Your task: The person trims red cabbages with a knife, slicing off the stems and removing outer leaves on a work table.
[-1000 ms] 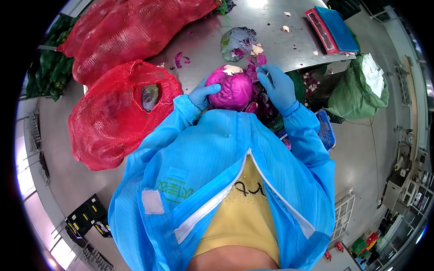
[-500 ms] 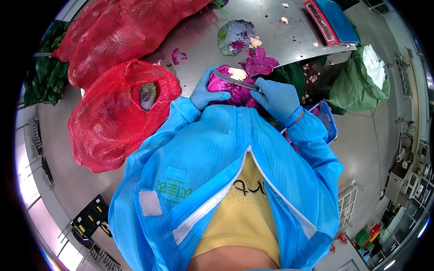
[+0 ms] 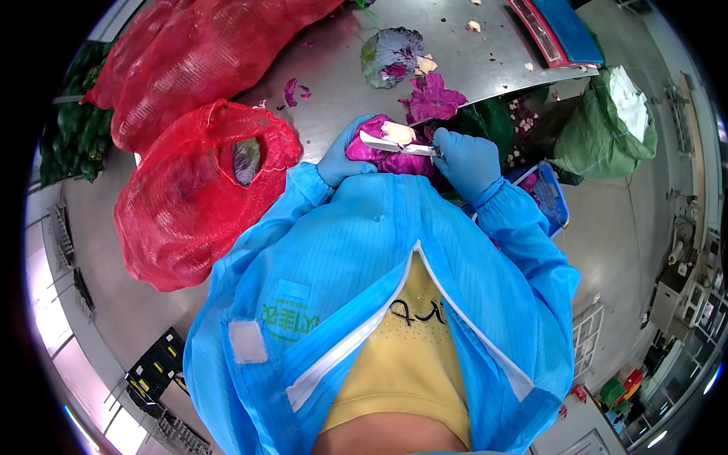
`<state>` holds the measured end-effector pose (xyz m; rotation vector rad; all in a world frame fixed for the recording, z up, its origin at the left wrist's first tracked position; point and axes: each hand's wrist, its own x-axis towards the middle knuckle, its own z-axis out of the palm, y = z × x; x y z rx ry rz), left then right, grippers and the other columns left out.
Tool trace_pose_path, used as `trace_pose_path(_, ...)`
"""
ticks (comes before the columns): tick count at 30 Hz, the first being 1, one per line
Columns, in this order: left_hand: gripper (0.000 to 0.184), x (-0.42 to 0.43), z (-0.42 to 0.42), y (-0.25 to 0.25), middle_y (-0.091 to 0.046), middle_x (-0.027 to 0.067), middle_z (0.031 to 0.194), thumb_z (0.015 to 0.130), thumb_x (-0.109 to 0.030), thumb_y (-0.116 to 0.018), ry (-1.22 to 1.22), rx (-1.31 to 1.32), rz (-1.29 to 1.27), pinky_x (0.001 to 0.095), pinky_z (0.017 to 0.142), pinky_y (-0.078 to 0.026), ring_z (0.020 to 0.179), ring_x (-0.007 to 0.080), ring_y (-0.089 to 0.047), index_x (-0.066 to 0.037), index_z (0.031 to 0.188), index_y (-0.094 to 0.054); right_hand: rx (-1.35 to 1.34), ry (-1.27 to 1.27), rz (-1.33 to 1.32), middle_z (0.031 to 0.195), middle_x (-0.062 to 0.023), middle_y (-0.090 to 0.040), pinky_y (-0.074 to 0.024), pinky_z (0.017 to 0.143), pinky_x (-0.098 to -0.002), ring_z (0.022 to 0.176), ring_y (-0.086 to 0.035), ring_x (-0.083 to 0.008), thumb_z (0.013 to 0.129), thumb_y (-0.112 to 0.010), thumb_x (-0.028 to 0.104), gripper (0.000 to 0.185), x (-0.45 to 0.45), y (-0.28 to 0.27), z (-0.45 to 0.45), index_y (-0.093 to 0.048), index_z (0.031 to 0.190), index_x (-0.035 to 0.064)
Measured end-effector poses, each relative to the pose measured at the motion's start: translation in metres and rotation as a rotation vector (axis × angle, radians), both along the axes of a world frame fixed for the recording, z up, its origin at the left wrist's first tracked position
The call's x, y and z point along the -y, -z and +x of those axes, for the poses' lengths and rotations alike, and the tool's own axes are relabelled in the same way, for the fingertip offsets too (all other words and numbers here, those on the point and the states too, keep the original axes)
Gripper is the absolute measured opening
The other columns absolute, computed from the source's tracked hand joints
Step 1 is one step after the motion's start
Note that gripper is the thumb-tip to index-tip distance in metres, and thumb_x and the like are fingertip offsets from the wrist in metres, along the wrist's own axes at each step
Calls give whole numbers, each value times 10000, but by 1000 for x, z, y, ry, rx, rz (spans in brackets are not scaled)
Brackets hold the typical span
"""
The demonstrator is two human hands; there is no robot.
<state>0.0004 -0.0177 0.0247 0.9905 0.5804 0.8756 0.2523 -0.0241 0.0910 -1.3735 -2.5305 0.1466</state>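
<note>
A red cabbage (image 3: 396, 163) sits in front of my chest at the table's near edge, its pale cut stem facing up. My left hand (image 3: 345, 155), gloved in blue, is closed around the cabbage's left side. In my right hand (image 3: 466, 163), also gloved, is the handle of a knife (image 3: 398, 148). The silvery blade lies across the cabbage just below the stem, pointing left. Beyond it are a loose purple leaf (image 3: 434, 98) and a grey-green outer leaf (image 3: 390, 57) with a pale stem piece (image 3: 426, 64).
A red mesh sack (image 3: 182, 205) with a cabbage showing in its opening stands at left; fuller red sacks (image 3: 205, 61) lie behind. A blue crate (image 3: 557, 201) and green sack (image 3: 599, 136) are at right. Scraps dot the metal table (image 3: 326, 83).
The knife blade has turned from edge-on to show its flat, shiny side, and sits slightly lower on the cabbage. My left thumb has shifted against the cabbage.
</note>
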Motion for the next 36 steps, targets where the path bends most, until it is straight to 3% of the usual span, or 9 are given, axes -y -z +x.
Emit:
trace_pose_path(12, 985, -11, -1, -6, -429, 113, 1340, 554, -261, -878, 2, -83, 226, 368, 1063, -317, 1238, 225, -427, -54, 1347, -332, -79, 354, -48, 702, -84, -618, -459, 522, -414, 641, -619, -304, 843, -574, 260, 137, -15, 25, 52, -527, 840, 131)
trace_pose_path(15, 1015, -11, 4, -10, -420, 119, 1342, 525, -245, -894, -68, -127, 330, 373, 1060, -326, 1236, 235, -428, -57, 1344, -326, -347, 376, -144, 726, -89, -628, -468, 531, -383, 649, -621, -290, 850, -582, 275, 135, -4, 13, 28, -577, 878, 143)
trace_pose_path(16, 1029, -11, 5, -13, -418, 124, 1338, 509, -229, -903, -115, -160, 377, 375, 1051, -341, 1226, 237, -438, -57, 1342, -324, -472, 383, -180, 670, -70, -615, -467, 529, -328, 589, -615, -229, 831, -637, 270, 180, -3, 13, 22, -607, 939, 129)
trace_pose_path(20, 1058, -9, 10, -25, -423, 137, 1314, 471, -205, -923, -230, -269, 453, 380, 1022, -383, 1192, 244, -471, -57, 1330, -324, -1149, 208, -426, 823, -47, -582, -437, 588, -246, 691, -533, -94, 754, -747, 265, 407, 2, 20, -10, -616, 1080, 58)
trace_pose_path(22, 1058, -7, 17, -27, -427, 139, 1304, 470, -198, -925, -265, -254, 452, 382, 1019, -387, 1183, 243, -476, -58, 1329, -322, -879, 204, -247, 868, -48, -508, -437, 609, -259, 672, -504, -136, 671, -787, 369, 568, 2, 8, -17, -613, 1116, 61)
trace_pose_path(27, 1025, -7, 20, -29, -449, 152, 1280, 477, -238, -918, -380, -346, 676, 400, 1008, -396, 1165, 277, -494, -62, 1313, -352, -708, 208, -194, 874, -59, -498, -443, 619, -297, 694, -505, -169, 636, -790, 426, 654, -1, 1, -25, -602, 1139, 52)
trace_pose_path(29, 978, -10, 14, -24, -466, 170, 1265, 487, -293, -901, -475, -578, 885, 412, 992, -405, 1145, 318, -509, -74, 1293, -393, -734, 214, -236, 872, -62, -498, -443, 616, -296, 695, -506, -170, 626, -800, 411, 618, -2, -1, -26, -610, 1085, 42)
trace_pose_path(34, 1020, -11, 10, -27, -398, 174, 1316, 487, -229, -911, -422, -612, 897, 408, 1042, -355, 1211, 285, -442, -61, 1319, -345, -993, 137, -164, 851, -61, -495, -432, 614, -286, 705, -507, -151, 608, -828, 324, 494, -5, 7, -33, -586, 918, 24)
trace_pose_path(36, 1021, -7, 11, -27, -393, 177, 1318, 484, -227, -911, -414, -650, 891, 410, 1046, -350, 1217, 285, -433, -59, 1318, -347, -1059, 213, -484, 858, -55, -490, -426, 638, -278, 732, -504, -140, 616, -830, 252, 446, -1, 2, -34, -541, 872, 29)
